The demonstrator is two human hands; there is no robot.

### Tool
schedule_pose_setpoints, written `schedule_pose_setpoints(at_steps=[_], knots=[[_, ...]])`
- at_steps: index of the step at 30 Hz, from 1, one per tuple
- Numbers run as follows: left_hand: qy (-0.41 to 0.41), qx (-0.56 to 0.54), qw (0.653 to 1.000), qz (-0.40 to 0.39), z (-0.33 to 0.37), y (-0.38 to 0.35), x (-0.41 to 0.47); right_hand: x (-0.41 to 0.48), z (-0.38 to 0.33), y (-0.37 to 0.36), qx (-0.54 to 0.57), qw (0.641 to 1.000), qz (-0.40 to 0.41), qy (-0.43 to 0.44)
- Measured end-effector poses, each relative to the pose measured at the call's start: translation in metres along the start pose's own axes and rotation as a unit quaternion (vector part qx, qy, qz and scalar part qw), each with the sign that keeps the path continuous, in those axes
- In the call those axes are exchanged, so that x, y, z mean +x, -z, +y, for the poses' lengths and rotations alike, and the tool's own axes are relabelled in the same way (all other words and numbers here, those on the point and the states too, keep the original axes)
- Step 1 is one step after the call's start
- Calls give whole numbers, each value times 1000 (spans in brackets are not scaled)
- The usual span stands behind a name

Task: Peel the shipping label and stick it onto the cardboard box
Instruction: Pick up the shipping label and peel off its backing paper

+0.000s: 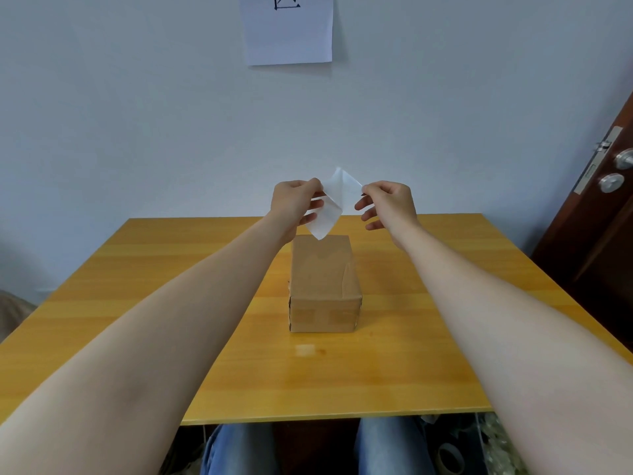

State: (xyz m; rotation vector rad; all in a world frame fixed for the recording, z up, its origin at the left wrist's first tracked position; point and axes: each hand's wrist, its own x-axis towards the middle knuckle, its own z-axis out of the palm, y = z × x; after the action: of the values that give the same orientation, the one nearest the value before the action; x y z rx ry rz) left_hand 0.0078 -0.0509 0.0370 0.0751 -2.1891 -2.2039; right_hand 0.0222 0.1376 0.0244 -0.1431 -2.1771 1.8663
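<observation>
A brown cardboard box (pixel 323 279) stands in the middle of the wooden table, taped shut, long side running away from me. Above its far end I hold a white shipping label (pixel 330 205) in the air with both hands. My left hand (pixel 296 204) pinches the label's left part, whose lower sheet hangs down. My right hand (pixel 388 204) pinches the upper right corner between thumb and forefinger. The two layers are spread apart at the top, forming a fold between my hands.
The yellow wooden table (pixel 171 320) reaches to the pale wall. A white paper sheet (pixel 287 29) hangs on the wall above. A dark brown door (pixel 603 214) with metal handle stands at the right. My knees in jeans (pixel 239 447) show under the table's near edge.
</observation>
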Motion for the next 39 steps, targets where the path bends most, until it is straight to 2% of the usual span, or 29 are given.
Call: schedule_pose_setpoints(at_steps=[16,26,34,39], knots=[[34,-76,995,59,-3,6,6,10,23,22,19,993,84,-78],[62,-156,981,95,-5,9,7,15,42,38,72,981,126,-127],[68,-155,980,104,-9,4,8,19,48,49,85,963,210,-143],[78,-146,982,96,-11,0,6,20,50,50,90,959,225,-150]])
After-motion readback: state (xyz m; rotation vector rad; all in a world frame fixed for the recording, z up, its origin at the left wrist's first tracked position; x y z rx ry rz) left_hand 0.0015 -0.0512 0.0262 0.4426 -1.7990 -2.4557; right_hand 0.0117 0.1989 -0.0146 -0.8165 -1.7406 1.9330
